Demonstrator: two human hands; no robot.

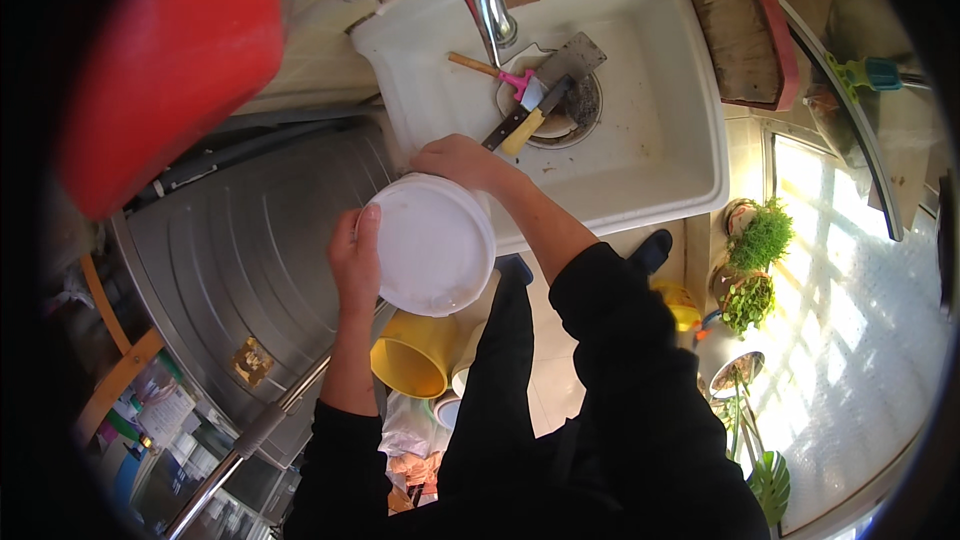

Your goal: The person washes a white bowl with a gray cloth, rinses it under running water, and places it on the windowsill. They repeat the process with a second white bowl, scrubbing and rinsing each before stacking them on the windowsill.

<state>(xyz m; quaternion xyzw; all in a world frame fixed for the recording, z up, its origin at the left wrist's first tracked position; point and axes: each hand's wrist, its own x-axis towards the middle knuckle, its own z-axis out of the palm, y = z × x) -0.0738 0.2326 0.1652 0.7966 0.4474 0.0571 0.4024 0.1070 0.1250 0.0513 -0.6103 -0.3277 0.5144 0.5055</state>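
Note:
My left hand (356, 251) grips the left side of a round white plastic tub (435, 247), thumb on its rim. The tub's flat round face is towards me; I cannot tell whether that is a lid or the base. Curled over the tub's far edge is my right hand (472, 163), its fingertips hidden. Just beyond, in the white ceramic sink (667, 187), a wide-bladed scraper (574, 60), a pink-collared tool with a wooden handle (472, 64), a dark-handled knife (506, 127) and a tool with a cream handle (523, 133) lie across a round dish (592, 116).
A chrome faucet (487, 4) overhangs the sink. To the left stands a grey metal-topped surface (300, 217), with a large red object (195, 52) above it. A yellow bucket (412, 360) sits on the floor below. Potted plants (761, 236) line the right side.

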